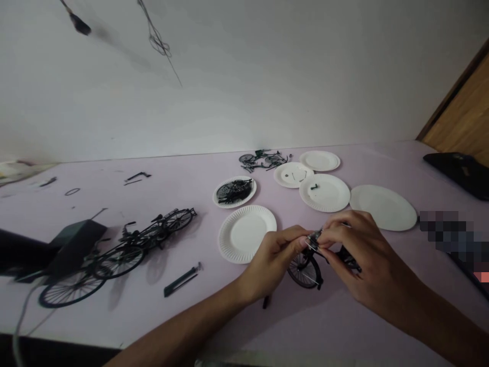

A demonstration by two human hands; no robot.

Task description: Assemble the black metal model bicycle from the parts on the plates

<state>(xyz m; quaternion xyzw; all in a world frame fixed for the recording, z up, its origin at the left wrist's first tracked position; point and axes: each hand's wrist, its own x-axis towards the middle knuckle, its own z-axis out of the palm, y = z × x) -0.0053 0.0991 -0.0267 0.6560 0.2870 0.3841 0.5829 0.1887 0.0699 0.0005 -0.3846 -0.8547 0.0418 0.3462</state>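
Both of my hands meet above the lilac tabletop, with my left hand and my right hand pinching a small metal model part between their fingertips. Just below them lies a partly built black model bicycle, its spoked wheel showing and much of its frame hidden by my right hand. Nearest my left hand is a white paper plate holding nothing. Several other paper plates stand beyond my hands, including one with black parts and one with a small green piece.
Several black model bicycles lie at the left beside a dark box. A dark parts frame sits at the far edge. A black object rests at the right, and a wall rises behind the table.
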